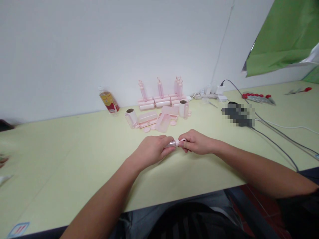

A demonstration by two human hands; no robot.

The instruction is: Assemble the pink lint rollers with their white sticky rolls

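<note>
My left hand (157,149) is closed round a clear plastic tube (171,144), most of it hidden under the fingers. At the tube's right end, a pale pink cap with a loop (177,142) is pinched by the fingers of my right hand (194,142). Cap and tube meet end to end between the two hands, just above the table. Beyond them lie pale pink plastic parts: an open tray (148,123), a flat translucent sheet (163,122) and small round discs (147,129). Two white rolls with cardboard cores (183,108) stand on either side.
Against the wall stand pink boxes (163,103) with several looped tubes (160,89) upright on them. A bottle with a red and yellow label (109,101) leans to their left. Right are a power strip (208,95), a blurred dark object (238,114), cables and red-tipped items (258,97).
</note>
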